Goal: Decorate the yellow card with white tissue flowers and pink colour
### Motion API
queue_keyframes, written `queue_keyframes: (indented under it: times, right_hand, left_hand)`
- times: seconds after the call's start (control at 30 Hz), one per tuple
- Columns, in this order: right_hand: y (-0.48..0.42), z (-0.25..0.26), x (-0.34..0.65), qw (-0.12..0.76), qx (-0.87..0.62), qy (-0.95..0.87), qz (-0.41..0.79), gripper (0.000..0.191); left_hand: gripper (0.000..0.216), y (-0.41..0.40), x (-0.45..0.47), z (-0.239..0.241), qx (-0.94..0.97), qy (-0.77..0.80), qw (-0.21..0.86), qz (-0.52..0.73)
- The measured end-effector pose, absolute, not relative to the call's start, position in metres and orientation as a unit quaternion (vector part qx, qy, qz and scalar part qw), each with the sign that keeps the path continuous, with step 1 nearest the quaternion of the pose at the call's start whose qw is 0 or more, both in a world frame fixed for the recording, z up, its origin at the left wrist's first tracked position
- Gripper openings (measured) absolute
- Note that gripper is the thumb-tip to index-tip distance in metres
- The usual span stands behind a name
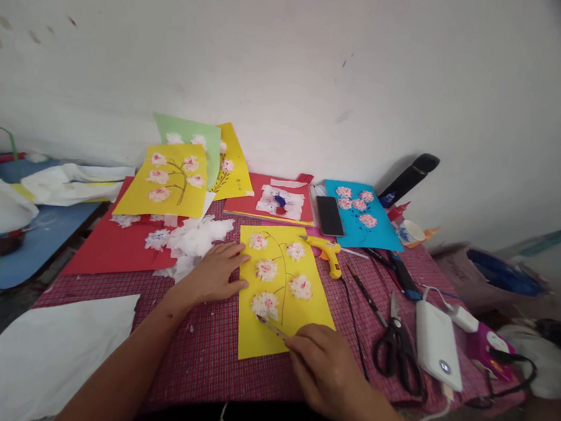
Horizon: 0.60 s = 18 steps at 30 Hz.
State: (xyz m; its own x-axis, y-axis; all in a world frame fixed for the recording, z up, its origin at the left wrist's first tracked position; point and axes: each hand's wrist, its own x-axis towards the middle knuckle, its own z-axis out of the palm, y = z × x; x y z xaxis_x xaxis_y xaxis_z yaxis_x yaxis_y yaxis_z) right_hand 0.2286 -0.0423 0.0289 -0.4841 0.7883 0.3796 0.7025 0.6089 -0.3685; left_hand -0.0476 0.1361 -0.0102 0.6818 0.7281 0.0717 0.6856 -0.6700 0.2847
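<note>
A yellow sheet (253,340) lies in front of me, bearing several white paper flowers with red marks and thin drawn stems. My left hand (217,274) rests with its fingers spread, the tips at the sheet's left edge. Over the lower part of the sheet, my right hand (327,367) pinches a slim paintbrush (276,330) with a pale patterned handle. Its dark tip touches or hovers just over the lowest flower (265,305); I cannot tell which. Crumpled white tissue flowers (198,239) are heaped beyond my left hand.
A yellow glue gun (329,251), black scissors (398,354), a white power bank (439,345) and a phone (330,216) lie to the right. Finished-looking flower cards, including a blue one (381,223), stand or lie toward the wall. White paper (48,353) hangs at the left edge.
</note>
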Motion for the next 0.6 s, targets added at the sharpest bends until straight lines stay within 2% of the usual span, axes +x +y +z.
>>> queue_keyframes:
  times: [0.23, 0.37, 0.47, 0.6]
  right_hand:
    - [-0.025, 0.046, 0.247, 0.313, -0.442, -0.837, 0.080, 0.029]
    - [0.048, 0.053, 0.262, 0.340, -0.489, -0.802, 0.047, 0.015]
    - [0.120, 0.048, 0.267, 0.339, -0.583, -0.737, 0.034, 0.015]
    - [0.189, 0.032, 0.261, 0.331, -0.611, -0.719, 0.026, 0.019]
  left_hand:
    - [0.055, 0.135, -0.046, -0.009, 0.910, 0.393, 0.106, 0.081]
    - [0.055, 0.136, -0.047, -0.008, 0.910, 0.392, 0.108, 0.081]
    - [0.056, 0.135, -0.048, -0.008, 0.910, 0.391, 0.113, 0.081]
    - [0.056, 0.135, -0.047, -0.009, 0.909, 0.395, 0.108, 0.084]
